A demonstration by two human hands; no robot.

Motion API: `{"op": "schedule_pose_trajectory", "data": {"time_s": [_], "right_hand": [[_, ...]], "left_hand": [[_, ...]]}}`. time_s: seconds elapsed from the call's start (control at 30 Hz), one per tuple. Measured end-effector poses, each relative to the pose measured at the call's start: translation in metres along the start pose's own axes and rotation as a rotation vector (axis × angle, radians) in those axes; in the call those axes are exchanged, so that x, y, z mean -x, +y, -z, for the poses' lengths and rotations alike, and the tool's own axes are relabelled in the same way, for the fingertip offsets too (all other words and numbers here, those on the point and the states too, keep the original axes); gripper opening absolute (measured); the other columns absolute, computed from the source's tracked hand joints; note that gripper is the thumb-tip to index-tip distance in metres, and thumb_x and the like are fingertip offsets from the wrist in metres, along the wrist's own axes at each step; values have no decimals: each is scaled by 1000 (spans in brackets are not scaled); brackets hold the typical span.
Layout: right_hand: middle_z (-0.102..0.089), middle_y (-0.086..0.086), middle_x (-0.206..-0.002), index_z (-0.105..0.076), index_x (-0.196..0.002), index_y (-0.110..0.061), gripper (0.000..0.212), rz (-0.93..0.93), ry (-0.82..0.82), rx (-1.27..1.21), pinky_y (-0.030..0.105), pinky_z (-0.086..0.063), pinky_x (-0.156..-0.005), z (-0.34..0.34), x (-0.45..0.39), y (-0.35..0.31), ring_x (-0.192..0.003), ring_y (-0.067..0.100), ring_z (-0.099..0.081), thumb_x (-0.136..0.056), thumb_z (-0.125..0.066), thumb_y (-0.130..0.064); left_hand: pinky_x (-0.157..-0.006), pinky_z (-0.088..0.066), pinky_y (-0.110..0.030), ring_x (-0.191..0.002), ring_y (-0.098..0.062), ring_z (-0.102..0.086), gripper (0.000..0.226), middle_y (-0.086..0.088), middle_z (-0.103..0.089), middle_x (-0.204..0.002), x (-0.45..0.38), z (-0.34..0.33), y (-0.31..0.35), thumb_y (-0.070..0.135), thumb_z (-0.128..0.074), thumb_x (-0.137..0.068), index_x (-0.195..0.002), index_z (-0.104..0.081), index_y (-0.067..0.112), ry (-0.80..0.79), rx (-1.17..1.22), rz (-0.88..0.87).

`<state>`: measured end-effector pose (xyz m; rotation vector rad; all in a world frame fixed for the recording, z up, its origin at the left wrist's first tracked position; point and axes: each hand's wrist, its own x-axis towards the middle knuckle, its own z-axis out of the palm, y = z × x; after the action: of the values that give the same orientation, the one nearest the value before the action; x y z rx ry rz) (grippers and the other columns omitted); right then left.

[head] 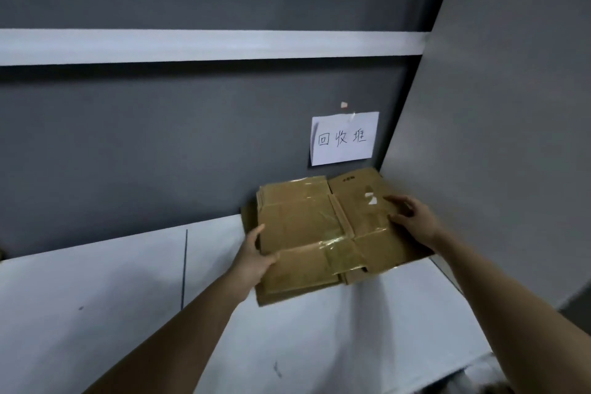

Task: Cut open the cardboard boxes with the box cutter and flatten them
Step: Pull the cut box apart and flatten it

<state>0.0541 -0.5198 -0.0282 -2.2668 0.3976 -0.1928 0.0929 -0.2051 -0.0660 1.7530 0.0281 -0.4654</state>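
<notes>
The flattened cardboard box (323, 227) is being set on a stack of flat cardboard at the table's (96, 297) two o'clock corner. The left hand (256, 261) grips its near-left edge; the right hand (412, 217) rests on top, fingers spread. Next, I judge, comes squaring and letting go. At twelve o'clock a paper sign (343, 137) reads "回收堆"; the print on the box is illegible.

white table (96, 297) with a thin dark line across it | dark grey wall (160, 137) behind, pale stripe (192, 46) running along it | handwritten paper sign (343, 137) taped up on the wall | lighter grey panel (511, 105) on the right
</notes>
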Motion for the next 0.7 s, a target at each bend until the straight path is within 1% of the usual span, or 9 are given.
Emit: {"op": "schedule_pose_trajectory", "data": {"time_s": [0.13,0.23,0.3,0.37,0.43,0.5,0.57,0.63,0.7], "right_hand": [[-45,9,-141,-45,-139,-21,46,-36,-7,63,34,-33,-102,-5,-51,30,-126,26,-44,-95,-53,-13],[-46,12,-135,-46,-137,-32,40,-87,80,228,43,-39,-101,-19,-77,47,-121,30,-46,-97,-49,-29],[-44,14,-131,-48,-135,-30,38,-115,163,359,44,-43,-97,-32,-86,53,-116,32,-48,-97,-45,-36],[-41,13,-132,-49,-132,-25,38,-110,216,503,47,-41,-99,-49,-88,58,-118,34,-45,-97,-42,-39],[-38,11,-139,-45,-133,-27,42,-85,178,603,48,-33,-105,-68,-87,60,-125,32,-39,-97,-38,-47],[-32,6,-147,-36,-140,-31,49,-29,38,645,49,-26,-109,-88,-87,60,-134,28,-31,-97,-31,-54],[-20,-2,-156,-26,-146,-36,52,31,-76,661,52,-18,-113,-104,-87,62,-143,24,-16,-97,-24,-56],[-8,-6,-160,-18,-148,-39,54,19,-134,641,55,-10,-115,-115,-90,69,-147,22,-2,-97,-20,-58],[-1,-6,-160,-13,-149,-40,56,-12,-161,644,57,-6,-115,-120,-94,75,-147,23,4,-97,-18,-59]], "left_hand": [[-99,-47,-47,-121,-28,-50,59,-6,-46,-138,-47,-27,-7,8,-63,-89,-138,-41,33,-5,-2,14],[-94,-49,-49,-119,-28,-51,49,-3,-48,-137,-77,-41,-20,17,-64,-89,-133,-48,34,33,-95,33],[-96,-48,-49,-121,-30,-49,47,-5,-47,-139,-92,-48,-30,21,-61,-91,-135,-48,30,59,-189,45],[-97,-47,-47,-123,-29,-48,49,-6,-45,-141,-100,-54,-38,23,-57,-94,-141,-43,27,66,-281,45],[-100,-46,-46,-125,-29,-47,51,-5,-42,-145,-107,-60,-42,23,-54,-96,-144,-38,24,64,-302,33],[-103,-43,-40,-126,-27,-47,53,-6,-40,-146,-112,-66,-41,24,-50,-97,-147,-33,24,63,-363,3],[-103,-41,-35,-126,-26,-45,55,-8,-37,-147,-115,-71,-38,34,-46,-98,-149,-25,28,34,-560,-16],[-104,-34,-40,-131,-29,-32,56,-10,-24,-149,-117,-73,-36,51,-37,-96,-148,-21,37,42,-910,7],[-107,-26,-43,-136,-29,-18,57,-7,-10,-152,-119,-75,-37,56,-30,-96,-148,-19,38,86,-1234,-97]]}}
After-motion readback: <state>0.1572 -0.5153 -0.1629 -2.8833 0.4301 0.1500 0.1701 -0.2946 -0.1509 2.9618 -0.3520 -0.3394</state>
